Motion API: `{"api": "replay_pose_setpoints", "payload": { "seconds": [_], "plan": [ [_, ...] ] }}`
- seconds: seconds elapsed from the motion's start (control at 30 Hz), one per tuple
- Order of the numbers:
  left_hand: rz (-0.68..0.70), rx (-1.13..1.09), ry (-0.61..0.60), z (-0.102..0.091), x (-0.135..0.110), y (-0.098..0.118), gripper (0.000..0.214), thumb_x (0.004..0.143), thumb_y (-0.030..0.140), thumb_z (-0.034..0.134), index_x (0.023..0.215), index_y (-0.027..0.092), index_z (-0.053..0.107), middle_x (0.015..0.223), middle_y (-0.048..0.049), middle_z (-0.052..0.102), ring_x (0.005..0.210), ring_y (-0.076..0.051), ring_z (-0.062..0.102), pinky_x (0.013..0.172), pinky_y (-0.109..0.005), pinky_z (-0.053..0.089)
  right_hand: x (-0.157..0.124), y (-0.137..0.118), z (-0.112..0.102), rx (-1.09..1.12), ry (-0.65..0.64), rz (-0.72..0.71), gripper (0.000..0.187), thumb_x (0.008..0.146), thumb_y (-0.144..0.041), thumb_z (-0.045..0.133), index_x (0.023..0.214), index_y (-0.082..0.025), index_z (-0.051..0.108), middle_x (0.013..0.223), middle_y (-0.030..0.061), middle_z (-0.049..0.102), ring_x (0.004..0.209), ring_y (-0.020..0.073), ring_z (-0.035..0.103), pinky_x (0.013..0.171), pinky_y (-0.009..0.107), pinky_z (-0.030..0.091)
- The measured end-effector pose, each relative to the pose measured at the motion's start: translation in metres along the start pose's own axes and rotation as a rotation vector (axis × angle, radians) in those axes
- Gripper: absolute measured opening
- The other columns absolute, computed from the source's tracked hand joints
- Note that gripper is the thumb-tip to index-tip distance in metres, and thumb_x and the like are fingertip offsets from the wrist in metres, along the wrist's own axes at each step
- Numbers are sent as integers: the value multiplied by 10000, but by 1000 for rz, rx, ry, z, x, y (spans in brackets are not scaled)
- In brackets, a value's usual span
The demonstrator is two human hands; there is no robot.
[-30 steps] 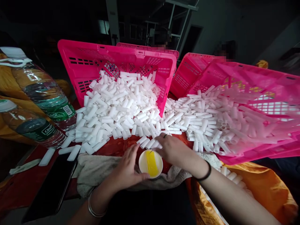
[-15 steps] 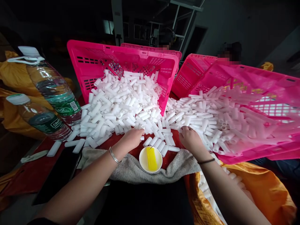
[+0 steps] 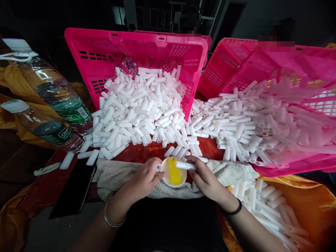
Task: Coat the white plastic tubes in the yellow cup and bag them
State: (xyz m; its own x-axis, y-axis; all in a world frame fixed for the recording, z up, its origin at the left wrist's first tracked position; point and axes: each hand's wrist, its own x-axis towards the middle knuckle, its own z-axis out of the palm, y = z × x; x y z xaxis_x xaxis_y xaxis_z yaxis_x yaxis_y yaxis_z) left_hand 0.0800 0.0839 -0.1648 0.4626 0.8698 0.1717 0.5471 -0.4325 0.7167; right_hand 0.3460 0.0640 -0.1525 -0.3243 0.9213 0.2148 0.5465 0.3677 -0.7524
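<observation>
Red bench (image 3: 143, 153), near edge: left hand (image 3: 145, 178) and right hand (image 3: 206, 178) each pinch a tube (image 3: 183, 165); untouched heaps (image 3: 139, 115) lie beyond, sack (image 3: 308, 196) part-filled.

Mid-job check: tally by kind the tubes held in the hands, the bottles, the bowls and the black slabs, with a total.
Held white tubes: 2 (left hand 1, right hand 1)
Bottles: 2
White bowl: 1
Black phone-like slab: 1
Total: 6

From beyond the bowl (image 3: 166, 166), the left hand (image 3: 146, 179) comes to its left rim — the right hand (image 3: 207, 179) brings a white tube (image 3: 184, 165) over its right.
</observation>
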Motion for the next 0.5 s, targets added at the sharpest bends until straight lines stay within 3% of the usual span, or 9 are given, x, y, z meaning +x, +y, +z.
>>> {"api": "replay_pose_setpoints", "payload": {
  "seconds": [0.1,0.17,0.33,0.5],
  "plan": [
    [61,77,23,19,4,-6,799,665,689,774,1213,176,502,1327,-215,569,1269,-380,553,1047,-532,493,9,3,12,-65,27,-65,263,978,-239,471,1235,-199,507,1100,112,685,954,213,691,823,366,593],
    [63,117,47,26,7,-9,981,498,691,864,1246,177,490,1353,-233,552,1275,-421,543,1047,-578,481,12,8,17,-158,40,-140,245,967,-217,487,1203,-201,552,1104,120,680,984,230,683,849,394,590],
    [67,123,20,28,9,-9,924,533,596,902,1263,211,487,1348,-186,582,1256,-397,569,1055,-577,470,13,19,18,-202,88,-250,221,972,-194,464,1112,-222,633,1115,122,649,1025,229,658,866,397,589],
    [81,108,7,25,10,-6,951,526,533,927,1289,208,462,1384,-192,564,1276,-395,554,1063,-572,465,12,11,8,-38,-2,-22,292,978,-282,527,1260,-216,574,1116,108,695,1017,228,689,867,382,594]
  ]
}}
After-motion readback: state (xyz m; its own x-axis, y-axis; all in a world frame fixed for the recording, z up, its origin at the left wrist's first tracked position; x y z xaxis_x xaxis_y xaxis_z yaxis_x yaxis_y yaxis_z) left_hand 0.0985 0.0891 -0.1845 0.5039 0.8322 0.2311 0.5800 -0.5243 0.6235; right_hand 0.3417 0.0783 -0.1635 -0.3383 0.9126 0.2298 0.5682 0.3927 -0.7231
